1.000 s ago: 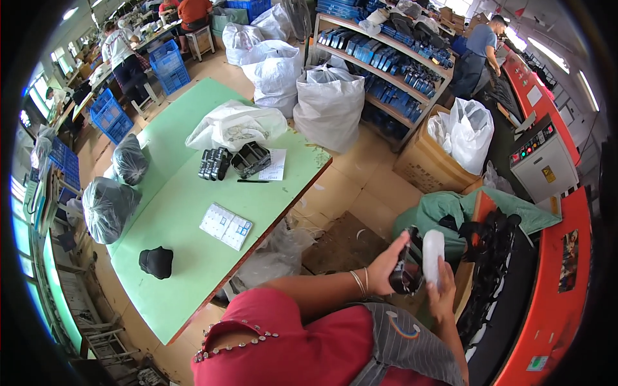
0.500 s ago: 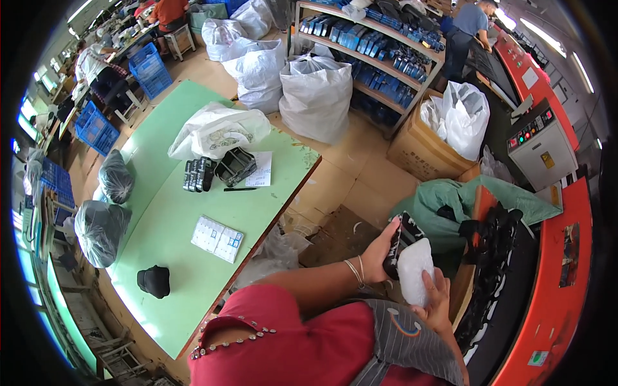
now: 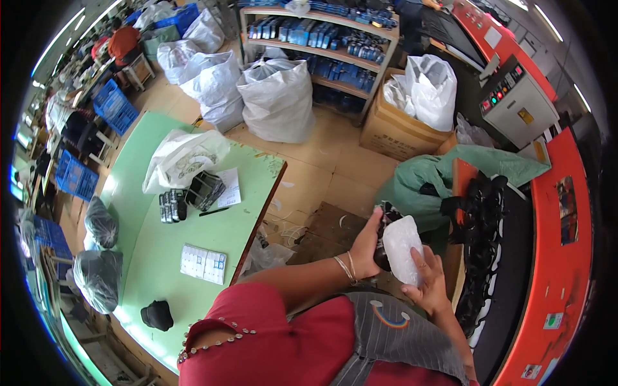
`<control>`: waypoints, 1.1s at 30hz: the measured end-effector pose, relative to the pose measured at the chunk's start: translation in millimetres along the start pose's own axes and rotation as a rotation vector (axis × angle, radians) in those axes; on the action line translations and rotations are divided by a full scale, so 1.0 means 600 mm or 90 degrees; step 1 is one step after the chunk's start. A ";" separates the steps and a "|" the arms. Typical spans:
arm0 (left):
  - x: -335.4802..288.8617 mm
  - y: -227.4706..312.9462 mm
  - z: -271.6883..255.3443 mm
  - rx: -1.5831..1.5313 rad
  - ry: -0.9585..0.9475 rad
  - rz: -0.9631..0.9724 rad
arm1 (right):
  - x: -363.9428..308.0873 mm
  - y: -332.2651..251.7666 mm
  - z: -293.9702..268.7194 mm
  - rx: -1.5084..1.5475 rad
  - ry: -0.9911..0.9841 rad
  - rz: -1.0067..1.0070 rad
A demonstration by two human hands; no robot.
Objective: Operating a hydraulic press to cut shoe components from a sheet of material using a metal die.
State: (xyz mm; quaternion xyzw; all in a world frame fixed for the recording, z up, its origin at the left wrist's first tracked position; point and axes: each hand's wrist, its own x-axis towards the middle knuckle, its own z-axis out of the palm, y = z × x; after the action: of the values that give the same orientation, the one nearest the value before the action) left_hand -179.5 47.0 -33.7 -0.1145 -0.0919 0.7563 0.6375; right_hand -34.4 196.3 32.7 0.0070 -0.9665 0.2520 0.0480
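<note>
Black part (image 3: 384,233), maybe a small moulded piece, sits clasped in the left hand (image 3: 365,248), held up in front of the chest and touching a clear plastic bag (image 3: 402,249). The right hand (image 3: 428,283) grips that bag from below. Green table (image 3: 154,244) lies well off to the left.

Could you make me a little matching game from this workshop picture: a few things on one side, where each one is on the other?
Things:
1. small clear bag
2. dark part
3. black cap
4. white sack

Places:
A. on the floor before the shelves
B. near end of the green table
C. in the right hand
D. gripped by the left hand

Pairs: 1-C, 2-D, 3-B, 4-A
</note>
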 end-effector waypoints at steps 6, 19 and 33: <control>-0.027 0.038 0.007 0.115 0.344 0.111 | -0.070 0.077 -0.066 -0.193 -0.008 0.068; 0.576 -0.066 0.292 0.580 0.137 0.043 | -0.546 0.352 -0.866 -0.618 0.839 0.944; 0.923 -0.263 0.130 1.646 -1.031 -0.066 | -0.214 0.520 -0.534 -0.269 0.070 0.434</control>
State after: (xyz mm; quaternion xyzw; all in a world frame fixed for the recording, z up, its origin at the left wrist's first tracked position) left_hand -142.4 620.3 54.8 0.9384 0.2941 0.1501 0.1019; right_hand 110.0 623.7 146.8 -0.3377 -0.9399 0.0496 0.0137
